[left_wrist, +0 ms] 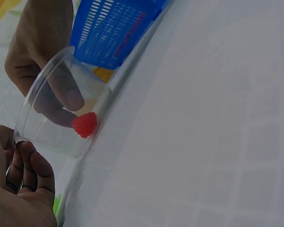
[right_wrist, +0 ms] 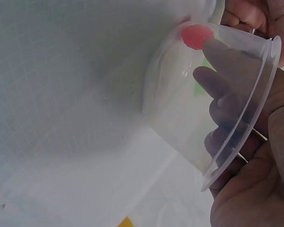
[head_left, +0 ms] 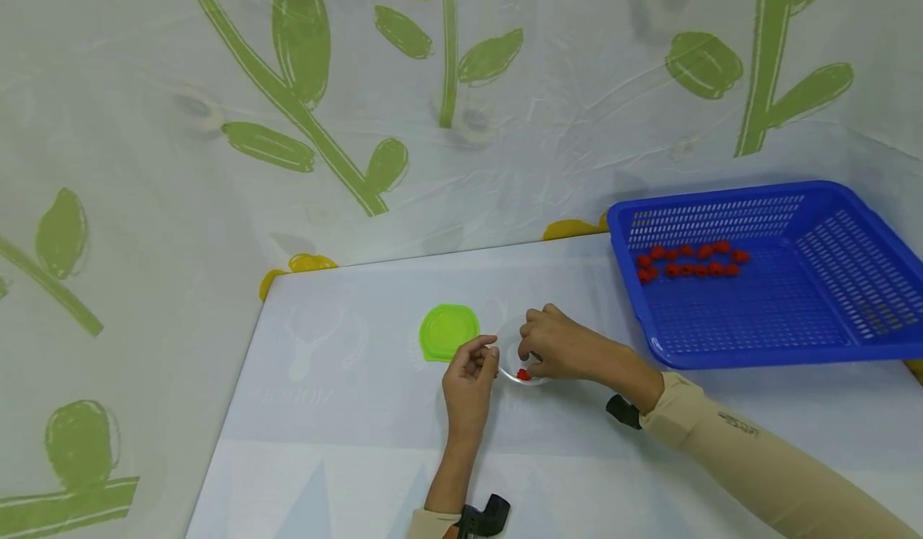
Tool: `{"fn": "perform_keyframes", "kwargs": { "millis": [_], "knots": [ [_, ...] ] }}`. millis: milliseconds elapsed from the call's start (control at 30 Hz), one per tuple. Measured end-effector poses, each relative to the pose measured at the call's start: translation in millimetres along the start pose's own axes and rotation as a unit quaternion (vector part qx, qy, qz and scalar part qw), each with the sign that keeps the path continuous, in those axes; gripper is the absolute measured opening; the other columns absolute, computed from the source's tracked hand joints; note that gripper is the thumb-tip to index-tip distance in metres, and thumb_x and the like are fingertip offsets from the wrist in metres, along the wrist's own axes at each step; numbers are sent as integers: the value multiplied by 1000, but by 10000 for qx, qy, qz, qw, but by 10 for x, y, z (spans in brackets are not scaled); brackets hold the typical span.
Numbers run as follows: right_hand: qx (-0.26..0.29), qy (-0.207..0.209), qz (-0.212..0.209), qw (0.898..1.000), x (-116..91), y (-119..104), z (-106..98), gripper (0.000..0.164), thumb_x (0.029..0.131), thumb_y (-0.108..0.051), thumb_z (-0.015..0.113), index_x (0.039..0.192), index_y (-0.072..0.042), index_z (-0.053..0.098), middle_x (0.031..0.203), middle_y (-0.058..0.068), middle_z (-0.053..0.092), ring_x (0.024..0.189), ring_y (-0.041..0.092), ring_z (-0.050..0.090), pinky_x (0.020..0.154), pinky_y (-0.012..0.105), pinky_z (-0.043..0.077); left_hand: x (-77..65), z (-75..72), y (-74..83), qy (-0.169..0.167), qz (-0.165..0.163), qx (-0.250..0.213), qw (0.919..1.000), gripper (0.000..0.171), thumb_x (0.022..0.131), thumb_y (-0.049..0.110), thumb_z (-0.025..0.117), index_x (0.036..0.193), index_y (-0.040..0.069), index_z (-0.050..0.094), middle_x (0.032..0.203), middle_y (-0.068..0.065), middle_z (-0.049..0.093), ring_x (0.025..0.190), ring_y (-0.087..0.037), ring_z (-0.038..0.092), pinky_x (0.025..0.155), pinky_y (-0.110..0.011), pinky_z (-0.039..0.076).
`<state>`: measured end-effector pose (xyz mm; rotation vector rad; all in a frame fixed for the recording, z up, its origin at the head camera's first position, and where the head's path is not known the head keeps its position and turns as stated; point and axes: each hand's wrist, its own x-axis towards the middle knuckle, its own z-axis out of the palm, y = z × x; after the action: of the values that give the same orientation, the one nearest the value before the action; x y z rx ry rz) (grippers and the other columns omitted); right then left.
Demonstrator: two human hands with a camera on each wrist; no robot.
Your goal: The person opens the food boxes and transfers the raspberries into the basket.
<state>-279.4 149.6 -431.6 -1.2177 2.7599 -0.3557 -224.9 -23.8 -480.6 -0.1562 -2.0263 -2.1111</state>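
A clear plastic cup [left_wrist: 52,109] stands on the white table. My left hand [head_left: 470,387] pinches its rim between thumb and fingers. A red raspberry [left_wrist: 85,125] lies at the bottom of the cup, against the wall. My right hand [head_left: 566,345] reaches in over the rim, its fingers bent downward. In the right wrist view one fingertip meets the raspberry [right_wrist: 197,37], while another digit stays apart from it, so no pinch shows. A bright green lid [head_left: 449,332] lies flat on the table, just beyond the left hand.
At the right sits a blue perforated basket [head_left: 779,355] with several red raspberries [head_left: 688,269] grouped at its left end. Behind the table [head_left: 324,411] rises a pale sheet [head_left: 534,146] printed with green leaves and yellow flowers.
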Motion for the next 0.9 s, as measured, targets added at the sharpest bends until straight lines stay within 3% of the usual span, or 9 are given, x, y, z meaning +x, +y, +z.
{"fn": "perform_keyframes", "kwargs": {
  "millis": [267, 500, 733, 900],
  "knots": [
    [-206, -3, -201, 9996, 44, -19, 33, 12, 72, -32, 76, 75, -21, 74, 63, -12, 52, 66, 8, 35, 63, 29, 23, 9, -17, 1, -29, 71, -10, 10000, 20, 88, 5, 60, 107, 0, 62, 82, -15, 55, 68, -15, 53, 57, -18, 46],
    [-596, 22, -484, 9970, 93, -44, 51, 8, 72, -34, 75, 71, -26, 74, 60, -17, 44, 64, 8, 31, 63, 30, 21, 5, -37, -3, -23, 49, -68, 10000, 21, 88, 7, 60, 108, -1, 61, 82, -15, 55, 67, -15, 52, 57, -19, 46],
    [-276, -78, -426, 9987, 56, 6, 15, 9, 74, -33, 73, 76, -24, 74, 61, -16, 42, 67, 8, 33, 64, 29, 22, -5, -11, -19, -45, 30, -59, 10000, 20, 88, 5, 60, 108, 0, 61, 82, -15, 55, 68, -16, 52, 57, -19, 46],
    [2, 171, -275, 9995, 0, 34, -42, 9, 74, -29, 73, 79, -22, 73, 62, -12, 45, 69, 8, 35, 62, 27, 24, -6, -5, -7, -5, -51, 0, 10000, 20, 88, 6, 60, 107, 1, 62, 82, -15, 55, 68, -18, 53, 57, -19, 46]
  ]
}}
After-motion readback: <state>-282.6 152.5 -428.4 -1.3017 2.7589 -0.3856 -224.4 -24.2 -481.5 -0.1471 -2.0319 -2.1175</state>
